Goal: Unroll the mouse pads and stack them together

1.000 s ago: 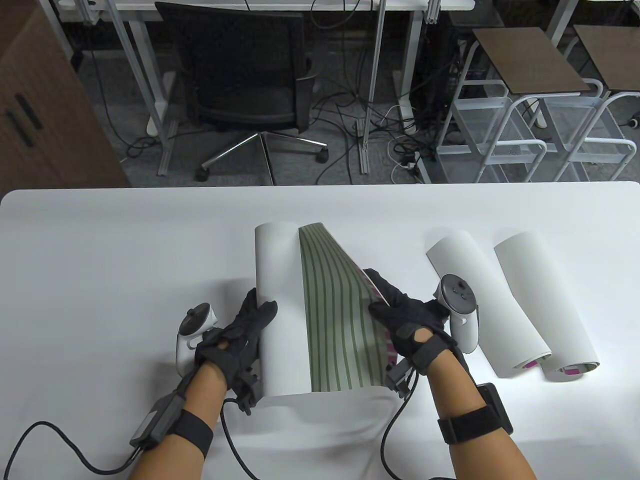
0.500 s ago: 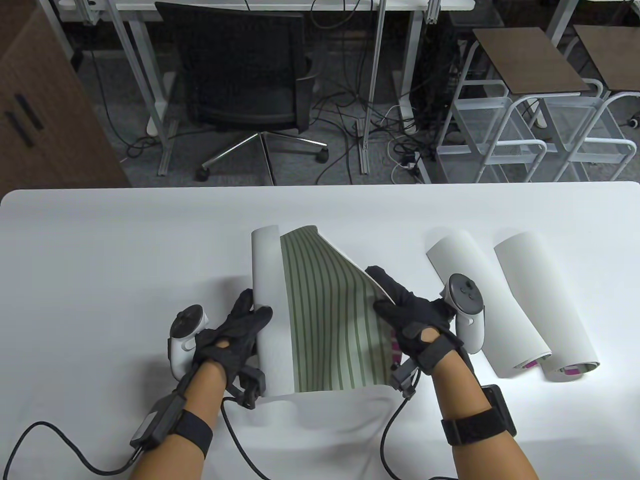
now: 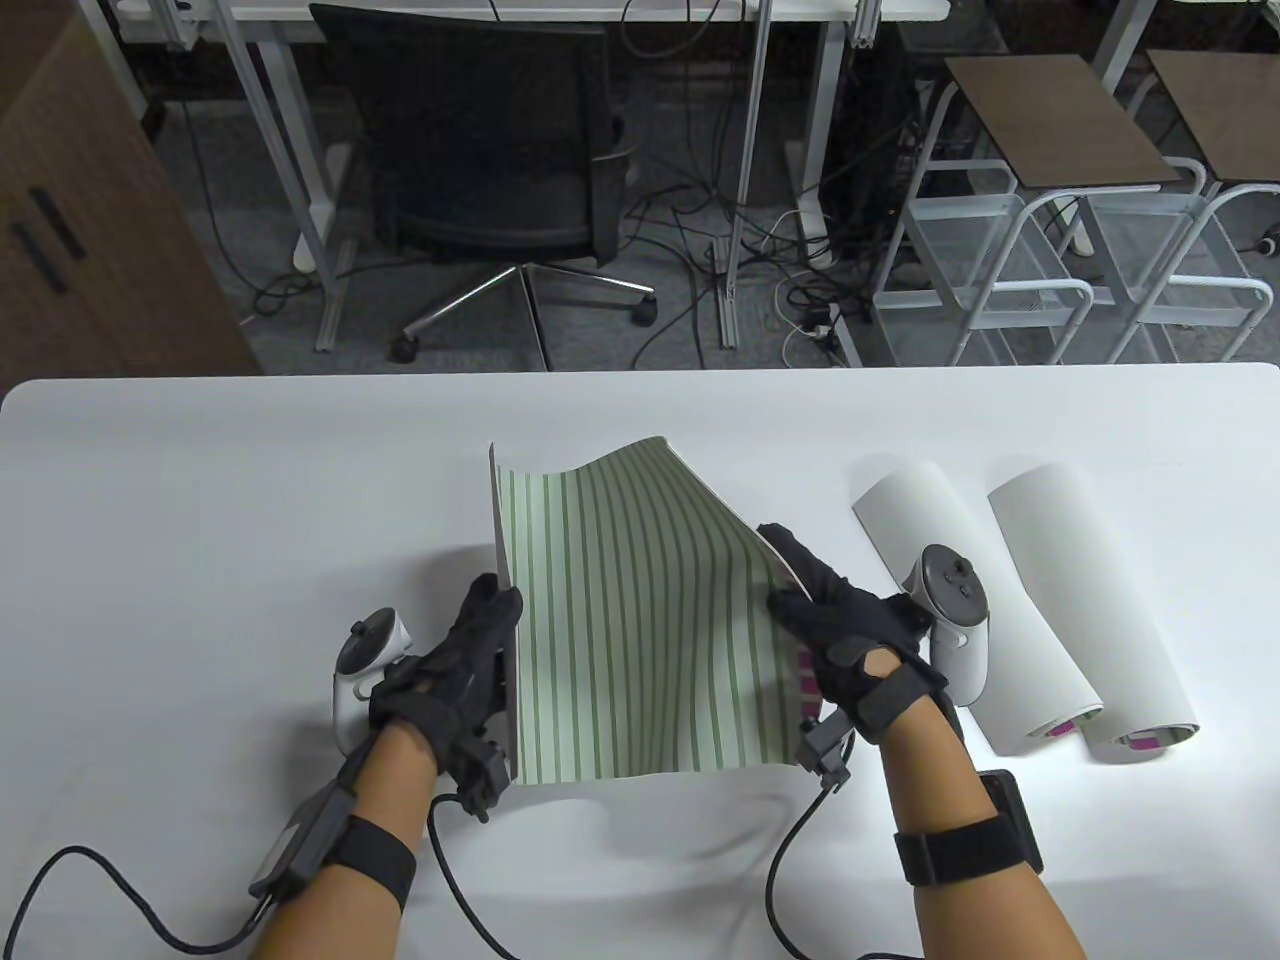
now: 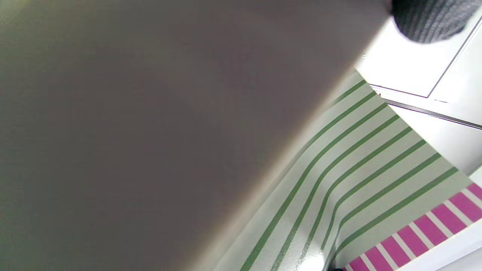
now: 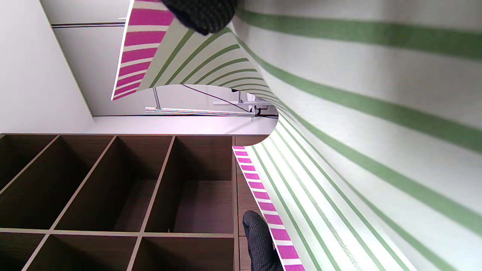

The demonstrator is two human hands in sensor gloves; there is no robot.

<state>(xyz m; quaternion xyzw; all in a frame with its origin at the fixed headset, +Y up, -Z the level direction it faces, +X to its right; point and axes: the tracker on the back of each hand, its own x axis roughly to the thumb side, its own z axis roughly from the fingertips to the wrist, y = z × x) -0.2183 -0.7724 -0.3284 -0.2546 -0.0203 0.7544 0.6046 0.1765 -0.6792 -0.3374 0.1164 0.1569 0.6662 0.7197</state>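
A green-striped mouse pad (image 3: 640, 620) with a magenta-striped border is spread open above the white table (image 3: 200, 500), still curved. My left hand (image 3: 470, 650) grips its left edge, which stands upright. My right hand (image 3: 830, 630) pinches its raised right edge. The pad's stripes show in the left wrist view (image 4: 357, 180) and the right wrist view (image 5: 357, 131), where a gloved fingertip (image 5: 203, 15) presses the pad's edge. Two rolled pads, one (image 3: 960, 610) beside the other (image 3: 1090, 610), lie white side out to the right of my right hand.
The table's far edge runs across the middle of the table view. Behind it are an office chair (image 3: 480, 170), desk legs, floor cables and white wire carts (image 3: 1050, 260). A dark wooden cubby shelf (image 5: 113, 195) shows in the right wrist view.
The pad has unrolled: my left hand pulled its curled white left part open and outward, so the striped face is much wider. My right hand moved slightly right with its edge.
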